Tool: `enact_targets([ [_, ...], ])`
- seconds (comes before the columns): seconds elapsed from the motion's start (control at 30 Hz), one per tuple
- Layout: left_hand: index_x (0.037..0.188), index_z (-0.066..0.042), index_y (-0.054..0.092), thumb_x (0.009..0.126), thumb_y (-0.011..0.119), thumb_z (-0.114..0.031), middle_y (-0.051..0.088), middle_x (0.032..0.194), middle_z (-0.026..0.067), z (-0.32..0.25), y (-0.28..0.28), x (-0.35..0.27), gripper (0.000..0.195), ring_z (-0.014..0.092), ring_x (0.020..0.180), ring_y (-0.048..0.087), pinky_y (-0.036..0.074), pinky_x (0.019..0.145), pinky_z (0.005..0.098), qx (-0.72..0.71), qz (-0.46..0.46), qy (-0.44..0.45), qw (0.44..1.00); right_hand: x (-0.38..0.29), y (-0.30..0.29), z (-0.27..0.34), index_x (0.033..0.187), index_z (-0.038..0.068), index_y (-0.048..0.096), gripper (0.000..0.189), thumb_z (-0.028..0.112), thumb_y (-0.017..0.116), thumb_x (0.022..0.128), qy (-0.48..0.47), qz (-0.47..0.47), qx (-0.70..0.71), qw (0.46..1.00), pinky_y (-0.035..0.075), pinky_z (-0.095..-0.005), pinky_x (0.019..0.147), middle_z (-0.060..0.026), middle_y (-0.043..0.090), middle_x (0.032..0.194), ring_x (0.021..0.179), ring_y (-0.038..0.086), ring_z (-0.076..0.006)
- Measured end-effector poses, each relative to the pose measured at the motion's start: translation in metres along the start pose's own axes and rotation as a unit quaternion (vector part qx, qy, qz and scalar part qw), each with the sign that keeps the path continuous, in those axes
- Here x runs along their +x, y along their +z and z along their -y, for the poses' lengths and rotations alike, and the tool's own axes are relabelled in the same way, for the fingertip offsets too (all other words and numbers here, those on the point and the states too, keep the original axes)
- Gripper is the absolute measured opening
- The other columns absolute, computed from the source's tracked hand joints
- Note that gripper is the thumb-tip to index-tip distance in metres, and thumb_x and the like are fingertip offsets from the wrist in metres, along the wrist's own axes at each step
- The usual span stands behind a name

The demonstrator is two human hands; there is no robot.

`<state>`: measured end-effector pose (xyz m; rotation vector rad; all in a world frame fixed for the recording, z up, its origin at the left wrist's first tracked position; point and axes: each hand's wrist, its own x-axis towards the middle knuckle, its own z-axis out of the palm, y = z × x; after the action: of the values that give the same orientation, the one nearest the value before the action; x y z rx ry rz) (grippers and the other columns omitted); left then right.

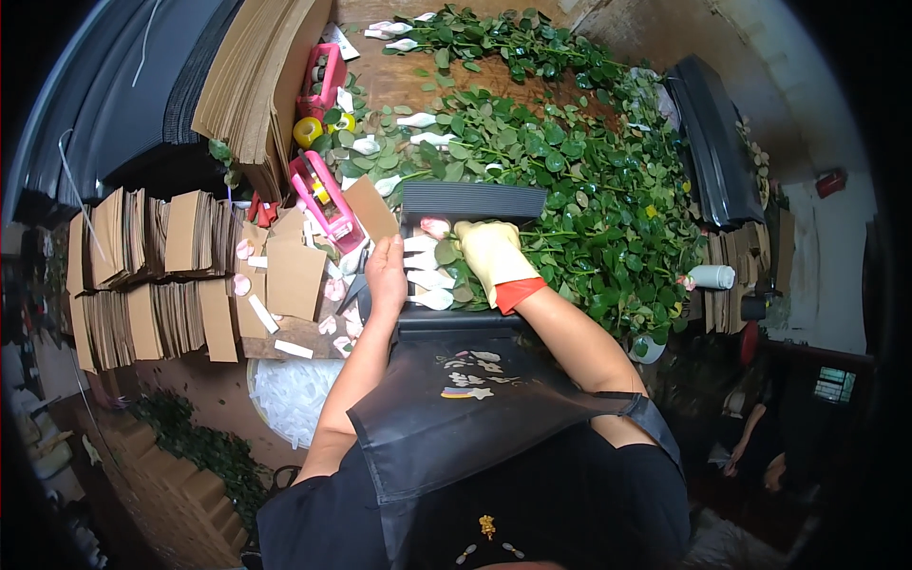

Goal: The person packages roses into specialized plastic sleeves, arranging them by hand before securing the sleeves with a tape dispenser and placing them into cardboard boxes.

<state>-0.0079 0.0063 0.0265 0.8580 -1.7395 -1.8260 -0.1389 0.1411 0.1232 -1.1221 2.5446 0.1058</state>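
My bare left hand [388, 269] stands upright at the left edge of a row of rose heads in white sleeves [429, 280]; whether its fingers grip anything cannot be told. In a cream rubber glove with a red cuff, my right hand [490, 249] is closed around the stem of a rose with a bare pink head [434, 227]. Both hands are over a black ribbed plastic sheet [474, 200], its far side raised and its near edge by my apron. Leafy rose stems [584, 214] stretch away to the right.
Pink tape dispensers [329, 206] and a yellow tape roll [308, 132] lie left. Cardboard pieces [293, 278] and stacked cardboard [187, 235] fill the left side. A basin of white strips [293, 399] stands below the table's left edge. A white bottle [711, 277] is at right.
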Motion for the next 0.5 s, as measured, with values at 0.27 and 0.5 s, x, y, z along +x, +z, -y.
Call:
enact_targets([
  [0.27,0.081,-0.008,0.059,0.095,0.070,-0.013,0.056,0.068,-0.0054,-0.009,-0.091,0.014,0.018,0.004,0.063,0.051,0.041,0.058,0.0242,0.046,0.062,-0.043,0.996,-0.054,-0.051,-0.010,0.121,0.007,0.066,0.034,0.035,0.059,0.102,-0.039,-0.085,0.181,0.979,0.056,-0.0472,0.086,-0.0183,0.075,0.097,0.092,0.072,-0.0379],
  [0.5,0.102,-0.005,0.068,0.095,0.073,-0.044,0.072,0.081,0.0144,-0.060,-0.038,0.007,0.040,0.025,0.078,0.070,0.053,0.073,0.0397,0.296,0.207,-0.084,0.929,-0.042,-0.003,0.001,0.120,0.014,0.073,0.029,0.027,0.064,0.095,-0.080,-0.068,0.014,0.994,0.058,-0.0446,0.077,-0.0142,0.077,0.089,0.084,0.076,-0.0308],
])
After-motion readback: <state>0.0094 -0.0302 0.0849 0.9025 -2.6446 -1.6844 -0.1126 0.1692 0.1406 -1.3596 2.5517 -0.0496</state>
